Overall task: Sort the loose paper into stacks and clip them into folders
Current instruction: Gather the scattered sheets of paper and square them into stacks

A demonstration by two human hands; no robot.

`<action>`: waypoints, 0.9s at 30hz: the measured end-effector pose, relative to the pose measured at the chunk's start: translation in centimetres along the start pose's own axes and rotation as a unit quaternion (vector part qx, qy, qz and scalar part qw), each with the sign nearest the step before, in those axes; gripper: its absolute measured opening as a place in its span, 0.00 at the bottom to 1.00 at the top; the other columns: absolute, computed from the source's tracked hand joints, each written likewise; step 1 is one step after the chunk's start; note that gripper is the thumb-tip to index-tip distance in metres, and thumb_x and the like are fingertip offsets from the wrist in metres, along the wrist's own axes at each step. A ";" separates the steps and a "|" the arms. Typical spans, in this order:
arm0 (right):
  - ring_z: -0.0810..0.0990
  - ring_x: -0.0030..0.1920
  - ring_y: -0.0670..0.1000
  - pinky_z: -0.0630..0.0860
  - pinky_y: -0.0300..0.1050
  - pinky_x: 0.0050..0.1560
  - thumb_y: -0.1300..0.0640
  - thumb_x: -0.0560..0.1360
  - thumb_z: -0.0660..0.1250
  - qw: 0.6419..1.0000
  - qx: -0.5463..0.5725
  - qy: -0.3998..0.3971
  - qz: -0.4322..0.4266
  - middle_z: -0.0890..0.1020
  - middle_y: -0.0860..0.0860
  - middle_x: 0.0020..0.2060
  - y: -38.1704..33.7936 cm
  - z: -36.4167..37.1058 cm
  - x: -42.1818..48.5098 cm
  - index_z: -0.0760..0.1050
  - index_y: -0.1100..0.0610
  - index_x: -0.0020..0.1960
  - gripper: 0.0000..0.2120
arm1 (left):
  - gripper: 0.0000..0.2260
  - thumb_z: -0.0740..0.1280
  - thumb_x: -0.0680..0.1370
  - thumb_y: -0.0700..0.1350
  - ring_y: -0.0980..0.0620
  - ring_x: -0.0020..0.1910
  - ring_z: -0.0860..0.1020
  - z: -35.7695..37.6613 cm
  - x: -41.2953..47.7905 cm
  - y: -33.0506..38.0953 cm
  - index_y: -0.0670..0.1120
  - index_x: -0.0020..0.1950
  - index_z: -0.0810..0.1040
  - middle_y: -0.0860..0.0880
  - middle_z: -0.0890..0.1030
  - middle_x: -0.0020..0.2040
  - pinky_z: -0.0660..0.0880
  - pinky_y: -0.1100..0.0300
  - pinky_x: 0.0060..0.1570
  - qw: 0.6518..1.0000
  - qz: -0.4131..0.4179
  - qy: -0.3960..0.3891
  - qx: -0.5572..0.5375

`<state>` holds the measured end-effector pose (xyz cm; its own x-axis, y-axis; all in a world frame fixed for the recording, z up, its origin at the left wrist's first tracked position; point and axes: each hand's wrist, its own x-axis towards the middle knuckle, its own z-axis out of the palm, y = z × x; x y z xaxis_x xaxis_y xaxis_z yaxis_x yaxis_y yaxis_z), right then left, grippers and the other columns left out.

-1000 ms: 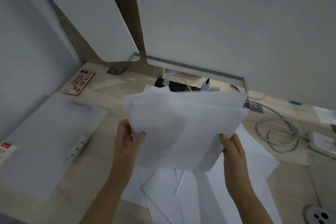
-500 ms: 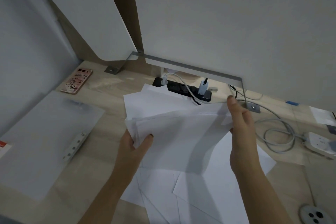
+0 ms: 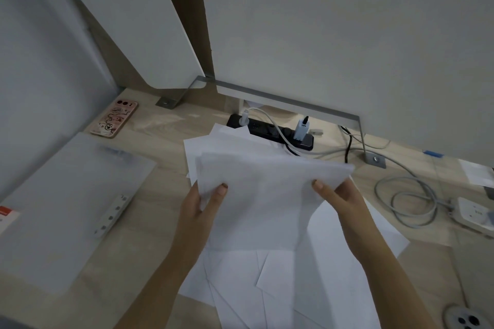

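Since half a second ago the right hand [image 3: 344, 200] has come down from the far right corner of the bundle [image 3: 267, 189] to its near right edge, and the sheets, then sagging and skewed, now sit lifted and more nearly level between both hands. Going left to right: the folder [image 3: 66, 195] lies open on the table [image 3: 160, 136], its clip strip [image 3: 112, 215] along its right edge, well apart from the bundle; a phone [image 3: 115, 119] lies beyond it. The left hand [image 3: 200, 208] has its grip closed on the bundle's left edge, thumb on top and fingers beneath; the right hand grips the right edge the same way. The bundle is held in the air above the loose sheets [image 3: 280, 288] fanned on the table, with a power strip [image 3: 270, 132] behind. The step in hand seems to be squaring the stack. To do it well, I would loosen both grips slightly, stand the sheets on one long edge and tap them on a bare patch of table until the corners meet, since the top corners are visibly offset; squeezing hard would crease them. The cable [image 3: 409, 195] at right is best kept clear.
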<state>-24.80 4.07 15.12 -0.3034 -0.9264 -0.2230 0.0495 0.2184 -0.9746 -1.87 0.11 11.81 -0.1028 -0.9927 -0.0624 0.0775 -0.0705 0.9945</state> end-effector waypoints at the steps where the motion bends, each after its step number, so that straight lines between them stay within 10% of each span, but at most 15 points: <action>1: 0.82 0.52 0.44 0.77 0.34 0.44 0.55 0.70 0.69 1.000 -0.004 -0.018 0.018 0.84 0.45 0.50 0.4 -0.2 0.0 0.75 0.50 0.57 0.16 | 0.08 0.68 0.75 0.46 0.59 0.51 0.81 0.2 0.1 0.4 0.53 0.53 0.78 0.56 0.84 0.51 0.78 0.66 0.50 1.000 0.001 0.008 -0.002; 9: 0.83 0.51 0.45 0.78 0.33 0.43 0.42 0.64 0.69 0.998 0.061 -0.003 -0.023 0.84 0.47 0.52 0.4 -0.4 -1.4 0.81 0.47 0.53 0.20 | 0.11 0.70 0.70 0.51 0.60 0.46 0.81 -0.2 0.2 2.2 0.53 0.52 0.77 0.57 0.84 0.47 0.77 0.68 0.42 0.998 0.035 0.024 -0.037; 18: 0.82 0.53 0.48 0.77 0.41 0.48 0.52 0.71 0.70 0.997 0.026 0.015 0.067 0.83 0.46 0.53 5.6 -0.2 -2.6 0.76 0.48 0.58 0.16 | 0.14 0.71 0.72 0.37 0.67 0.42 0.81 1.3 -0.7 -3.8 0.54 0.51 0.76 0.64 0.84 0.40 0.75 0.74 0.41 0.997 -0.075 0.002 -0.006; 21: 0.82 0.52 0.49 0.76 0.41 0.48 0.54 0.76 0.64 0.994 0.051 0.061 0.072 0.84 0.46 0.51 6.8 -0.2 -2.7 0.77 0.47 0.56 0.10 | 0.15 0.70 0.64 0.49 0.59 0.43 0.81 2.2 -0.6 -4.5 0.53 0.50 0.77 0.57 0.84 0.41 0.76 0.71 0.41 0.996 -0.085 -0.017 0.008; 27: 0.80 0.49 0.49 0.75 0.44 0.50 0.62 0.77 0.58 0.993 0.053 0.100 -0.013 0.83 0.46 0.45 4.4 -1.0 -3.0 0.78 0.51 0.48 0.11 | 0.14 0.68 0.63 0.46 0.66 0.37 0.78 2.4 -0.4 -1.8 0.52 0.47 0.74 0.57 0.81 0.38 0.74 0.73 0.37 0.999 0.008 0.016 -0.036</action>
<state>-24.63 8.14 11.57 -0.4891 -0.8489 -0.2003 0.1370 0.1520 -0.9788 -4.38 0.92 10.26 -0.0703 -0.9962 -0.0508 0.1492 -0.0608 0.9869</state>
